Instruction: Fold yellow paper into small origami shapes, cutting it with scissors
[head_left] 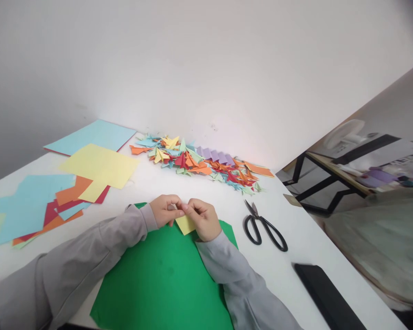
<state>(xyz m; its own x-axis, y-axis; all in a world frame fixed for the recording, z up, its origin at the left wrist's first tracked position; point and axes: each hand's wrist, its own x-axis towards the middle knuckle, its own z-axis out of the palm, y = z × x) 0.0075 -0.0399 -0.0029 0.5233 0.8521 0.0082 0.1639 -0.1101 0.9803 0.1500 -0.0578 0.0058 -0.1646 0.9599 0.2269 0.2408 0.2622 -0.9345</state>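
Note:
Between my two hands is a small piece of yellow paper (185,225), its lower corner pointing toward me over the green sheet (168,275). My left hand (165,211) is closed, thumb and forefinger pinching the paper's upper left edge. From the other side my right hand (203,219) grips it, the thumb pressed on top and the fingers curled. The two thumbs nearly meet. My fingers cover the paper's upper part, so I cannot see how it is folded there.
Folded paper pieces (182,158) in many colours lie heaped along the wall. Coloured sheets (30,201) and a large yellow sheet (92,165) spread out at left, with a blue stack (92,135) behind. Black-handled scissors (261,227) and a black flat object (325,293) lie at right.

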